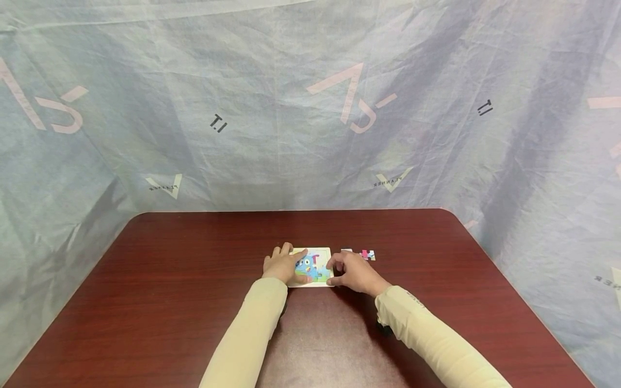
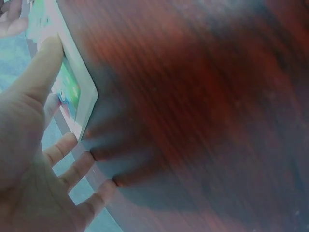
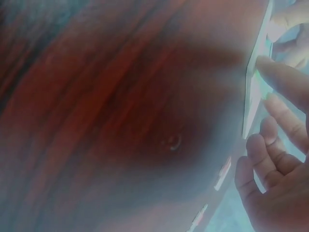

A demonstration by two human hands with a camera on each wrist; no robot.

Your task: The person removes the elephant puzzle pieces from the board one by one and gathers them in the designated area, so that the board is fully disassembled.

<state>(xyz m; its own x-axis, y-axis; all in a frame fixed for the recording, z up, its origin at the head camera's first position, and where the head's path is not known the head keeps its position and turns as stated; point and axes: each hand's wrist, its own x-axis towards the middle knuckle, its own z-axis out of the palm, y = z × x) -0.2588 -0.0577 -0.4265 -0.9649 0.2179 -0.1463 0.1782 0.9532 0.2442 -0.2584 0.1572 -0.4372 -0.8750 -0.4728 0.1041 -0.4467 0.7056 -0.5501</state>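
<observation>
A small white-framed puzzle board with a blue cartoon figure lies mid-table. The left hand rests spread on its left edge, thumb pressing the picture. The right hand touches its right edge, fingers loosely curled. Loose pieces lie just right (any print unreadable). The backdrop sheet shows mirrored "PLANNER" marks.

Under both hands the desk is dark reddish wood-grain with a smooth, semi-gloss finish that throws soft reflections. Between the left hand and right hand, the puzzle board looks like thick matt card with a white border and printed colour face. Just beyond the right hand, loose puzzle pieces look like the same card. Behind, the backdrop is thin, creased, matt cloth. The sleeves are soft beige knit.
</observation>
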